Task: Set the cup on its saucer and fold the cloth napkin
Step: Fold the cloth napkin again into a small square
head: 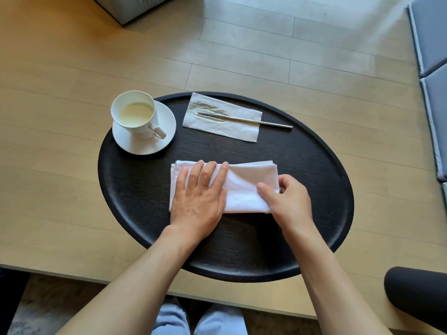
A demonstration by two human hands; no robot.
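Note:
A white cup [135, 114] holding a pale milky drink stands on its white saucer [167, 119] at the far left of the round black table [302, 170]. In the middle of the table lies the white cloth napkin [244, 189], folded into a rectangle. My left hand [199, 193] lies flat on the napkin's left half, fingers spread, pressing it down. My right hand [283, 198] pinches the napkin's right edge between thumb and fingers.
A paper napkin [232, 128] with a metal utensil [263, 122] on it lies at the table's far side. A grey cushioned seat [433, 44] is at the right, a dark rounded armrest [416, 296] at lower right. Pale wooden floor lies beyond.

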